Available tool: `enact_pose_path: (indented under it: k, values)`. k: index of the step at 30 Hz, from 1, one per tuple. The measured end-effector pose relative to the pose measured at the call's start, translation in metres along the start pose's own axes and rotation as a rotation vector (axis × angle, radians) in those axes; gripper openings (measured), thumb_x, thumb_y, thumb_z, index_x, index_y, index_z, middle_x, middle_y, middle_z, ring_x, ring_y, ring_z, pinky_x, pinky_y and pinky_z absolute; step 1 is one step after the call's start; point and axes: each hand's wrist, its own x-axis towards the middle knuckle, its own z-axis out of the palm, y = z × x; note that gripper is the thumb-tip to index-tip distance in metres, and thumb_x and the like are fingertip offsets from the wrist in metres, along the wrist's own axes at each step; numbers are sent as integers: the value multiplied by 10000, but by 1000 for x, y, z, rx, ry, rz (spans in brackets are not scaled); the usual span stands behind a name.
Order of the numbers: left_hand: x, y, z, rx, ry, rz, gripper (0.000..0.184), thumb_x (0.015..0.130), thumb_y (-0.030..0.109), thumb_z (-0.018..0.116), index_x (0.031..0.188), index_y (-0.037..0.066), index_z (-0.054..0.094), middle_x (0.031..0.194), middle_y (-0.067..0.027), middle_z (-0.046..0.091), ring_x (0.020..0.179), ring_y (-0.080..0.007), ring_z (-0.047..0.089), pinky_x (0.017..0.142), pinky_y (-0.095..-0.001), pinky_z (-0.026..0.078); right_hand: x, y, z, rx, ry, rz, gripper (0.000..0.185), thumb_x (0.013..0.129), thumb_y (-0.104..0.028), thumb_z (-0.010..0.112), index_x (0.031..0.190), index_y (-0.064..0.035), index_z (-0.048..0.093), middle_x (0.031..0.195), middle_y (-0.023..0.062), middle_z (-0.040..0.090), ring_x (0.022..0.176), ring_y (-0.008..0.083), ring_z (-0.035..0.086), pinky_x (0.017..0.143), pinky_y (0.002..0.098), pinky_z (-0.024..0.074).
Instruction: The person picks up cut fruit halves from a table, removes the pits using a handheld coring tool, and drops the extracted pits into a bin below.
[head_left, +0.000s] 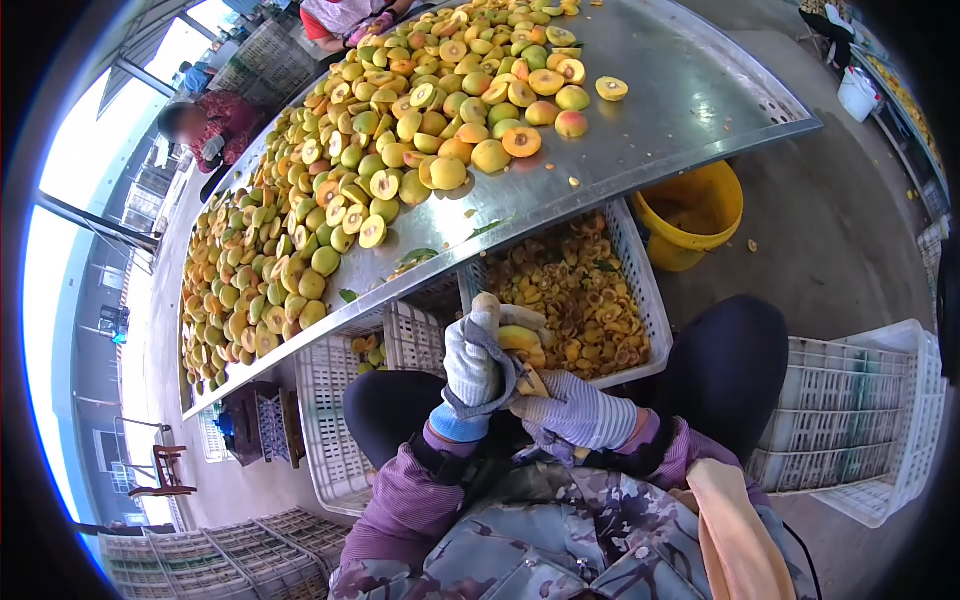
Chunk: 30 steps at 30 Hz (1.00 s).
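My left hand [473, 362], in a pale knit glove with a blue cuff, is closed around a yellow peach half [518, 341]. My right hand [578, 412], in a striped grey glove, is wrapped round a small hand tool [531, 382] with a wood-coloured handle. The tool's upper end is against or just below the peach half; its working tip is hidden by the fingers. Both hands meet over my lap, in front of a white crate [655, 318] holding yellow fruit scraps and pits [585, 300].
A metal table [660, 110] carries a large heap of halved peaches [400, 140], its front edge just beyond my hands. A yellow bucket [690, 235] stands under its right side. White plastic crates [830, 410] flank my knees. Two people [225, 125] are across the table.
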Motion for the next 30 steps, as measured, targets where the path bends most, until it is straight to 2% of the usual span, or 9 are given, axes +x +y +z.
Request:
enact_pose_path:
  k: [5,8,10,12,14,19,25,28,30]
  values:
    - [0,2,-2,344,-56,206,442,967,365,479,880,-14,689,694,-91,659,600,-142,626,552,-246,484,17,23,2,-592,280,-610,300,913,-205,564,1138,-6,557,1022,121,616,931,234,584,860,379,465]
    - [-3,19,-2,683,-170,297,370,953,303,487,860,19,704,681,-80,656,603,-131,622,562,-257,480,2,2,9,-287,157,-512,255,919,-224,566,1073,-20,572,922,104,621,819,202,596,749,349,487]
    - [-5,21,0,447,-111,-32,404,950,330,481,843,10,702,679,-81,660,598,-165,631,566,-276,488,1,5,5,-53,52,-344,213,925,-238,567,984,-34,572,786,75,600,675,166,577,616,310,474]
    - [-1,4,-4,261,-211,27,505,945,450,469,895,-9,672,740,-122,668,639,-214,642,608,-298,508,0,7,5,76,-10,-207,204,929,-247,567,916,-43,568,683,53,577,569,140,554,520,281,453]
    - [-4,-3,15,-523,-78,-153,638,925,582,426,954,-25,621,824,-167,663,693,-232,644,656,-306,524,-2,4,11,123,-55,-154,238,932,-262,569,804,-64,535,544,12,490,436,97,468,406,239,364]
    - [11,-12,-7,-419,87,-151,681,902,649,389,975,8,606,855,-168,657,739,-263,639,673,-372,548,-13,-4,7,294,-1,-129,229,917,-232,571,773,-59,526,552,18,488,407,103,453,367,252,358]
    - [-12,24,-85,405,238,650,843,837,731,419,1099,-60,552,1100,-213,601,992,-258,600,875,-370,496,31,49,-40,1041,297,87,153,900,-244,565,877,-106,504,631,13,509,409,127,453,373,278,371]
    - [-64,50,-159,524,391,568,821,862,637,497,1142,-135,499,1043,-213,615,965,-290,616,839,-375,507,25,29,-25,649,423,-31,159,895,-243,567,870,-102,498,626,16,505,401,120,444,367,278,362]
    - [-93,75,-187,1185,729,154,407,840,340,669,1057,-3,646,1027,-140,655,928,-258,643,853,-348,493,27,22,-26,678,394,-53,179,896,-245,577,860,-91,492,616,29,509,394,127,463,348,287,379]
